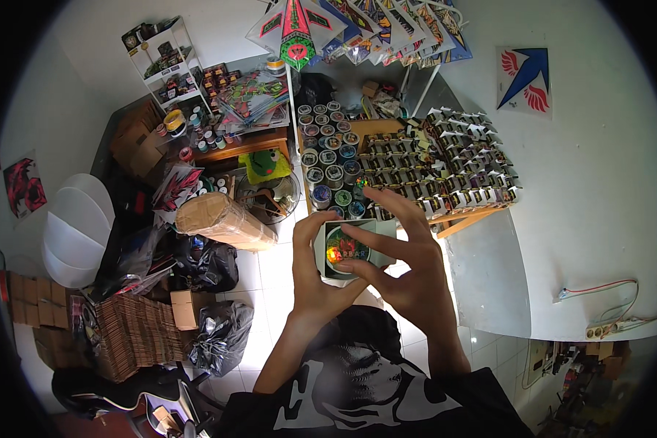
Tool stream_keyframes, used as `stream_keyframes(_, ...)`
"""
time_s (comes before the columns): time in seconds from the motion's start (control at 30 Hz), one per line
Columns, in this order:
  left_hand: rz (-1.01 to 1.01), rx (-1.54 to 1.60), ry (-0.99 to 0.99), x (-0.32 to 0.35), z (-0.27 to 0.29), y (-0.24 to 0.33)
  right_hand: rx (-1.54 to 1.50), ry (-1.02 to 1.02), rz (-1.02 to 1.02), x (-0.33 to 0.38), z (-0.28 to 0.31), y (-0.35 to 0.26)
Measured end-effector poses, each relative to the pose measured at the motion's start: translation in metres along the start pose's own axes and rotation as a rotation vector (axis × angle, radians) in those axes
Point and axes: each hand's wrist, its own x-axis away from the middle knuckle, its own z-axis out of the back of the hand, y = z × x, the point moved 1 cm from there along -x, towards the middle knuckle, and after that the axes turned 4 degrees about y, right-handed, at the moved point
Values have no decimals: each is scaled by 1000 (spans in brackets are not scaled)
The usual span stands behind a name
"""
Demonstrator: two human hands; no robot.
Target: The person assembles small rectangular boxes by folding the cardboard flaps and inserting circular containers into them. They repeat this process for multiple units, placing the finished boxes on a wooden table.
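A: What are the hands doing?

B: Both are raised in front of the chest around a small white box (354, 248) with a round spool (345, 247) set in its open top. The left hand (315, 281) cups the box from the left and beneath, its thumb up along the box's left edge, so it is grasping the box.

A: And the right hand?

B: The right hand (409, 255) comes in from the right. Its fingers (394, 208) are spread and arched over the box's far edge, and its thumb presses on the spool's lower rim. It is pinching the box and spool, not clenched into a fist.

A: Where is the box relative to the rest?

B: It is held in the air above a white tiled floor (266, 266), just in front of a wooden rack (463, 215) stacked with rows of small dark boxes and more round spools (328, 157).

A: Anything else nearby?

B: Kites (358, 25) hang on the wall above. To the left lie a taped cardboard parcel (223, 219) and black bags (215, 336).
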Motion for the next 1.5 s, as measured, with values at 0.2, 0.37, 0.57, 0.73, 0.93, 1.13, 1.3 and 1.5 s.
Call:
stream_keyframes(0.2,45,73,14,-1,0,6,-106,-35,-61,1,0,4)
stream_keyframes(0.37,63,103,27,0,-1,8,-51,-40,-87,0,4,-2)
stream_keyframes(0.57,66,123,25,2,-3,6,-52,-41,-119,0,3,-2)
stream_keyframes(0.73,75,109,11,3,-6,7,-55,-19,-139,3,5,-1)
stream_keyframes(0.93,68,119,-4,2,-12,8,-104,8,-202,8,6,3)
stream_keyframes(1.13,204,235,-6,1,-16,8,-443,100,-218,10,6,19)
stream_keyframes(1.3,153,235,-7,-5,-16,13,-790,161,-497,22,1,56)
stream_keyframes(1.5,158,304,-57,2,-22,-3,-1502,-316,-720,35,-15,65)
